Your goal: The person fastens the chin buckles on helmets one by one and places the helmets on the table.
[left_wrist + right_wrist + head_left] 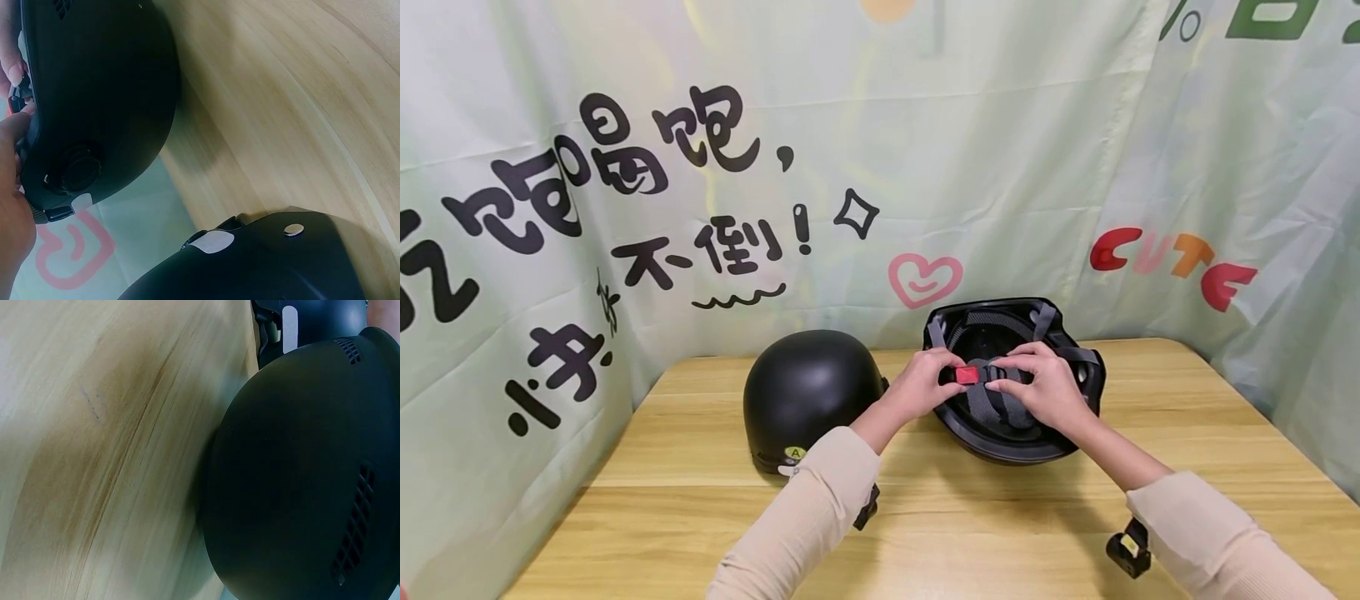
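A black helmet [1011, 450] lies upside down on the table, its padded inside and grey straps facing up. Over its opening, my left hand [916, 387] pinches the red end of a chin-strap buckle [967, 375]. My right hand [1052, 390] pinches the black part of the same buckle between thumb and fingers. Both parts meet; whether they are latched I cannot tell. In the left wrist view, the helmet's outer shell [112, 81] hides much of the buckle. Only the shell [294, 469] fills the right wrist view, with the right hand's fingers out of sight.
A second black helmet [808, 392] stands dome up to the left, close to my left forearm. Both rest on a wooden table [700, 517]. Behind it hangs a printed cloth [1000, 167]. A small black device [1129, 550] is by my right sleeve.
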Tool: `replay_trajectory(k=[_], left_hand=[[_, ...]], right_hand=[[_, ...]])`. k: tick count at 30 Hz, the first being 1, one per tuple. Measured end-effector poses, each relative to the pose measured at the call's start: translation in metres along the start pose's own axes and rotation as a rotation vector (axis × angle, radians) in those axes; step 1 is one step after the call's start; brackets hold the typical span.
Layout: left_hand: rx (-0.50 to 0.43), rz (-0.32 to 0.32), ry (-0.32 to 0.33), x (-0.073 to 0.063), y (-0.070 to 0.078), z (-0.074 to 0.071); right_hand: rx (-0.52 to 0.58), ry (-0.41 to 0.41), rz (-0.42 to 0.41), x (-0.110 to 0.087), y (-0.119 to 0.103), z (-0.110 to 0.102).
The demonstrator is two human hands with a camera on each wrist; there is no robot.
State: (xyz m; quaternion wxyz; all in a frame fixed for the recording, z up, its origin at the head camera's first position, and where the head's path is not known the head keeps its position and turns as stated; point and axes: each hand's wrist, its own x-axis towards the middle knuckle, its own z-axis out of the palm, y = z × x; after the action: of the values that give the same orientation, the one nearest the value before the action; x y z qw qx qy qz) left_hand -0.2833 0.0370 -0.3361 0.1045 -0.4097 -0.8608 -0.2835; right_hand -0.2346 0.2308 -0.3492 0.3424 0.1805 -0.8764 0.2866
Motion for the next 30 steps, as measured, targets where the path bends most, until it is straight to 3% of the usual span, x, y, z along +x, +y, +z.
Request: replay_trajectory(k=[8,22,30], left_hand=[[0.022,0.039,0.003,-0.0014,-0.001,-0.0004],[0.034,0.031,-0.008,-0.0025,0.0007,-0.0001],[0.048,0.087,-0.018,-0.0028,0.0016,0.0021]], right_hand=[[-0.007,-0.01,-0.007,0.0004,0.0002,0.0004],[-0.005,-0.03,-0.017,-0.0009,-0.0008,-0.0002],[-0.018,-0.047,-0.052,-0.0019,-0.0023,0.0037]])
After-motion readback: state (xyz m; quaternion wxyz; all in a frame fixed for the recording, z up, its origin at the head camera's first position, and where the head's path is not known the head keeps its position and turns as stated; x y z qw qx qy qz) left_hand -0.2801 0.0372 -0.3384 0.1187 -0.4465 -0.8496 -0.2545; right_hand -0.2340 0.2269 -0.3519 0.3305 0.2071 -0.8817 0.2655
